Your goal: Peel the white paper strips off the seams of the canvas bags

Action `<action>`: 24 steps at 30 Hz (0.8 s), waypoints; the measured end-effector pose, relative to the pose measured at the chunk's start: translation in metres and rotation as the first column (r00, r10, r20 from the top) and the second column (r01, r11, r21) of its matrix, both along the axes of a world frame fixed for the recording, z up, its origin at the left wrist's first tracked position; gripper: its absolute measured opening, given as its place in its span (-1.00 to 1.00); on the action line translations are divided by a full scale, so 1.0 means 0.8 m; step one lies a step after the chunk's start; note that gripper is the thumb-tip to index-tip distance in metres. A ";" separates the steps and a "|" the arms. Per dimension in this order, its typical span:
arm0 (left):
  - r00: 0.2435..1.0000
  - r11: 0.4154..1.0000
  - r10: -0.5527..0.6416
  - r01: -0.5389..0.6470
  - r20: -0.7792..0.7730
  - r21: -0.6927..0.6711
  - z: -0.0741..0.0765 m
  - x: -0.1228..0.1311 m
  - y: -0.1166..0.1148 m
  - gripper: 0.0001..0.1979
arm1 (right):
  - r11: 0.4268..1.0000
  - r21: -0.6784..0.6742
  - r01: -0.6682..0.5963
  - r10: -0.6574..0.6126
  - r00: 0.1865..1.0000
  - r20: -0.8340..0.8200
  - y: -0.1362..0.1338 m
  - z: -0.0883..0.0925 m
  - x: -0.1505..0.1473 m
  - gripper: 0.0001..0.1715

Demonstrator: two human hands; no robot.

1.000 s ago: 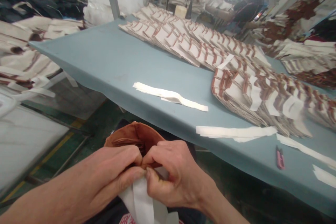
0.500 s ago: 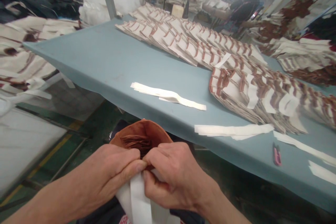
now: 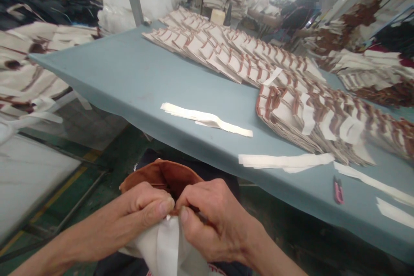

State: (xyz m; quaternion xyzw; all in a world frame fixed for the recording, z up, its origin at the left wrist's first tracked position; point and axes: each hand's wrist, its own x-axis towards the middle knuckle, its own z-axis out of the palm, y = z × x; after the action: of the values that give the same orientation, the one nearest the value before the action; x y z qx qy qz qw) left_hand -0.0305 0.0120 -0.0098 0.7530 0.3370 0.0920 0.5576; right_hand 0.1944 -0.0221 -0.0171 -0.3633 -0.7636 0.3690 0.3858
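At the bottom middle, a bundle of cream fabric pieces with brown edging (image 3: 161,171) is bent into a curve over my lap. My left hand (image 3: 142,211) pinches its brown edge between thumb and fingers. Right beside it, my right hand (image 3: 215,220) grips the same edge, its thumb close to the left thumb. Below the fingers a white fabric strip (image 3: 167,246) hangs down the front of the bundle. The inside of the brown fold is partly hidden by my hands.
A blue-covered table (image 3: 106,69) stands ahead. On it lie overlapping rows of cream fabric pieces (image 3: 223,54), loose white strips (image 3: 207,119) and pink-handled thread snips (image 3: 338,190). More fabric pieces (image 3: 35,73) are piled at left. A person (image 3: 297,13) is in the background.
The bundle has tilted and shifted slightly left and down, its brown opening now lower and more covered. Both hands keep their pinch, with the thumbs a little further apart.
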 end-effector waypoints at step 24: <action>0.983 0.905 0.047 -0.116 0.176 0.408 -0.017 -0.008 -0.040 -0.59 | 0.845 -0.484 -0.230 0.008 0.908 -0.418 -0.002 0.000 -0.009 -0.27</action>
State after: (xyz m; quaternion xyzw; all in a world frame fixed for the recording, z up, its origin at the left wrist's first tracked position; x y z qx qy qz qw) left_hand -0.0365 -0.0200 -0.0232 0.8299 0.2946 0.2459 0.4051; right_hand 0.1868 -0.0240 -0.0171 -0.3218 -0.5605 0.6522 0.3961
